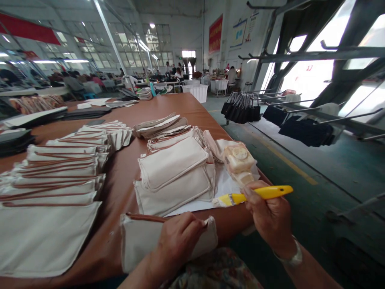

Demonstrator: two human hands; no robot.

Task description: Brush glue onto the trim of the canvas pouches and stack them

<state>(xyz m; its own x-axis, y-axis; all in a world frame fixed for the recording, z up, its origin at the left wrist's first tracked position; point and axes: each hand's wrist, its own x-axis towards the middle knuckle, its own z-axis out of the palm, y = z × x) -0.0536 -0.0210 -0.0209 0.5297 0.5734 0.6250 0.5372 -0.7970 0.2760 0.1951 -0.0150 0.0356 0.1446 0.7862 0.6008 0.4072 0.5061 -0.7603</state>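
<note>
The right hand (269,214) pinches a yellow-handled brush (270,192), bristles just right of the central fabric stack (174,162). Nearer than that stack, the left hand (180,237) pinches a brown-edged cream piece (141,237); left of the stack, overlapping cream pieces (45,237) cover the brown table (183,103).

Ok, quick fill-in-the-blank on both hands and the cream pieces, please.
The right hand holds a brush whose handle is coloured ____.
The left hand holds a cream fabric piece with trim coloured ____.
The long row of cream pieces lies to the ____ of the central stack.
Missing words: yellow; brown; left.
</note>
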